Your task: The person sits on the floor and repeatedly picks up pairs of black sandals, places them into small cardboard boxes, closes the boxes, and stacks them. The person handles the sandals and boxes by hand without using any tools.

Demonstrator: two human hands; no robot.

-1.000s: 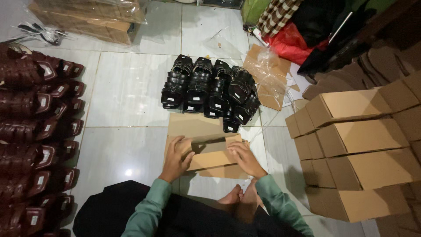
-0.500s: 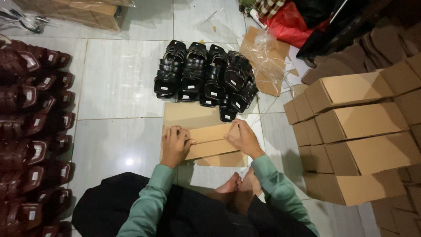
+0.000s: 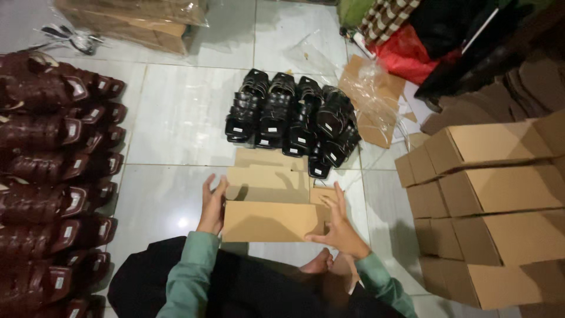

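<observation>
Item: cardboard box [image 3: 272, 221], brown, half-folded, on the tiled floor [image 3: 170, 118]. We clamp it between our hands: left hand [image 3: 213, 204] at its nine o'clock end, right hand [image 3: 337, 227] at three o'clock. Black sandals [image 3: 294, 118] lie at twelve o'clock. Half a second ago the box lay flatter under both palms.

Black sandals [image 3: 294, 121] lie bunched on the tiled floor [image 3: 176, 118], with brown sandals [image 3: 53, 171] stacked at the left. Closed cardboard boxes [image 3: 494, 206] are piled at the right, and a red bag [image 3: 406, 59] sits behind them.
</observation>
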